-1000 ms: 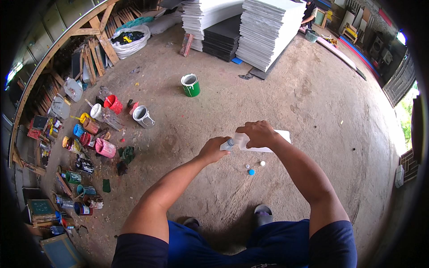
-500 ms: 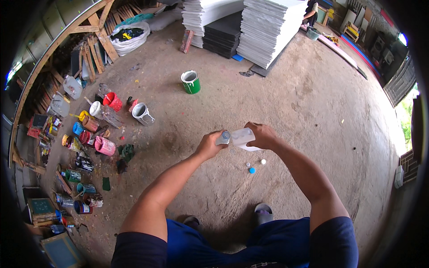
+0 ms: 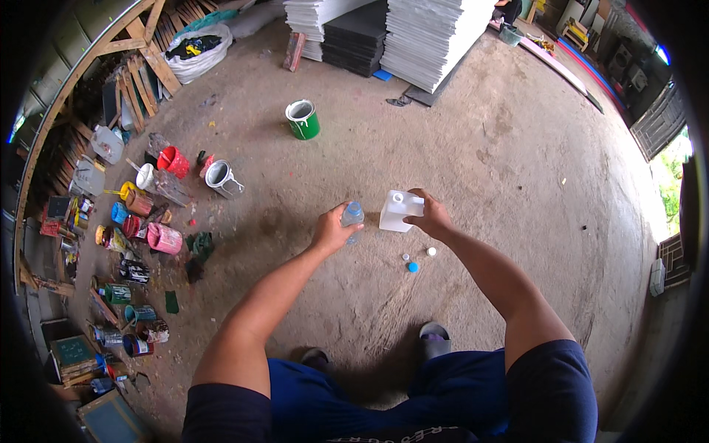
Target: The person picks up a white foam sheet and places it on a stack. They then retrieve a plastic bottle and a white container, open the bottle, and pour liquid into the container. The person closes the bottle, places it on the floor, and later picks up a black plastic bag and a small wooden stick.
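Note:
My left hand (image 3: 329, 230) is closed around a small clear plastic bottle (image 3: 353, 214), its uncapped mouth facing up. To the right, my right hand (image 3: 436, 217) grips a translucent white plastic jug (image 3: 393, 215), held roughly upright with its round mouth open. A short gap separates jug and bottle. On the concrete below the jug lie a blue cap (image 3: 413, 267), a white cap (image 3: 431, 252) and a smaller whitish cap (image 3: 405, 257). How much liquid either container holds is hard to make out.
A green paint can (image 3: 302, 120) and a grey-filled can (image 3: 223, 179) stand ahead to the left. Several paint-stained pots, including a pink one (image 3: 164, 238), crowd the left side. Tall stacks of white sheets (image 3: 427, 52) rise at the back. A person (image 3: 508, 10) shows at the far right.
The jug was tipped toward the bottle with their mouths close together. Now it is turned back upright, and the two hands have moved apart. The view has shifted slightly.

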`<action>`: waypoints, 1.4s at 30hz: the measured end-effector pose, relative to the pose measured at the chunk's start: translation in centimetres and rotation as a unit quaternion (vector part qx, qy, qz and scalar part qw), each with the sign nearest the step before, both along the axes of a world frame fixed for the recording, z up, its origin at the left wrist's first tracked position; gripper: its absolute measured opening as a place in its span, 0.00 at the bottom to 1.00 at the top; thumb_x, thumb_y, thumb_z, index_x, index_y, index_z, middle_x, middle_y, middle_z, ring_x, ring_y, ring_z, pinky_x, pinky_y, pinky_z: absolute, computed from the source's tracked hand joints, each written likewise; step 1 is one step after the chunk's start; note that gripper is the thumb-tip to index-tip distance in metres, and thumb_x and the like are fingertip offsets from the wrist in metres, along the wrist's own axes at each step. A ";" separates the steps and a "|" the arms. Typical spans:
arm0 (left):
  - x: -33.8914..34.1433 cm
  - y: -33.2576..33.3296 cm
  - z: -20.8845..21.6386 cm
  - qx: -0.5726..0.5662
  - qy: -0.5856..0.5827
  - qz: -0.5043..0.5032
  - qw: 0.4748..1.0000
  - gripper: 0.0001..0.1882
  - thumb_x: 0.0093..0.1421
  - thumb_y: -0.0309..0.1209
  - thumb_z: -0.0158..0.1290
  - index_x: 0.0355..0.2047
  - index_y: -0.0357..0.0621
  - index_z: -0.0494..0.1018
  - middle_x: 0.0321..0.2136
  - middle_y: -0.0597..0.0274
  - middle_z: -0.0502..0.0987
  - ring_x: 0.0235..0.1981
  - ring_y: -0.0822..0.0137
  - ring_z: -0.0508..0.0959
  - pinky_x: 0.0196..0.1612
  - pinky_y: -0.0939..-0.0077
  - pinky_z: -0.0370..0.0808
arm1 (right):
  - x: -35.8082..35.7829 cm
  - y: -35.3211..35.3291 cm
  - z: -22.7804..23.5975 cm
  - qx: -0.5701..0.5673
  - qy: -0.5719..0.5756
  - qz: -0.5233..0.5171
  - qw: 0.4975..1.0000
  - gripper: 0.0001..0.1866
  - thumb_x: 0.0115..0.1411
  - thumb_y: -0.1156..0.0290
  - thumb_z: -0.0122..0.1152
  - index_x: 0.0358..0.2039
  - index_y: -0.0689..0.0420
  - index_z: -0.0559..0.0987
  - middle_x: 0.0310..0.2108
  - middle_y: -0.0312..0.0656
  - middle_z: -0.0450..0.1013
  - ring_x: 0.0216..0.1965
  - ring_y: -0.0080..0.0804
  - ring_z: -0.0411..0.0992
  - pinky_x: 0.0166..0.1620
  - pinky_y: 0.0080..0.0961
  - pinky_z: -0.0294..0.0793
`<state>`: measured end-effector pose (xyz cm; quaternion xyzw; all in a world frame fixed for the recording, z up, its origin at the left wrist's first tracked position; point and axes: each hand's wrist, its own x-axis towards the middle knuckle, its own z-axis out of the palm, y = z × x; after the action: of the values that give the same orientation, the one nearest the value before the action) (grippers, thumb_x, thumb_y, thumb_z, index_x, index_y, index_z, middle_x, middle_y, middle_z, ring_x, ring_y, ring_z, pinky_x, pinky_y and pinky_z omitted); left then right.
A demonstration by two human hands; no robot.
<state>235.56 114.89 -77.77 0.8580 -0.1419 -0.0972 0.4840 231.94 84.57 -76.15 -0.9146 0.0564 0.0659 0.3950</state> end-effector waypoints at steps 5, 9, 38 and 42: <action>-0.2 -0.3 -0.4 0.015 -0.026 -0.017 0.999 0.33 0.53 0.34 0.74 0.57 0.39 0.76 0.43 0.54 0.86 0.43 0.62 0.86 0.47 0.66 0.81 | -0.1 0.1 0.0 -0.018 0.001 0.028 0.999 0.48 0.50 0.68 0.79 0.70 0.42 0.65 0.61 0.51 0.74 0.60 0.53 0.75 0.62 0.44 0.76; -0.5 -0.5 -0.5 0.000 -0.005 -0.029 1.000 0.33 0.53 0.32 0.74 0.58 0.40 0.76 0.45 0.51 0.86 0.45 0.60 0.87 0.50 0.66 0.81 | -0.7 -0.8 -0.9 -0.023 0.019 0.021 0.999 0.56 0.49 0.70 0.77 0.75 0.42 0.56 0.62 0.56 0.72 0.61 0.57 0.74 0.62 0.46 0.75; -1.5 -1.2 -1.0 -0.045 0.034 -0.032 0.998 0.35 0.52 0.32 0.73 0.59 0.35 0.75 0.47 0.51 0.85 0.48 0.62 0.85 0.52 0.67 0.81 | -5.9 4.6 -10.8 -0.268 0.138 0.150 0.942 0.14 0.61 0.70 0.58 0.45 0.63 0.77 0.41 0.59 0.80 0.47 0.59 0.81 0.49 0.51 0.81; -1.5 -1.2 -1.3 -0.050 0.028 -0.030 0.998 0.35 0.52 0.31 0.73 0.59 0.36 0.75 0.46 0.49 0.85 0.47 0.60 0.86 0.52 0.66 0.81 | -6.1 4.8 -11.1 -0.267 0.146 0.156 0.940 0.11 0.64 0.73 0.54 0.45 0.63 0.77 0.43 0.60 0.79 0.46 0.60 0.81 0.47 0.52 0.82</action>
<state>234.07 113.71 -79.05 0.8252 -0.1583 -0.1280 0.5269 225.89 89.35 -87.27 -0.9640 -0.0148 0.2421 0.1086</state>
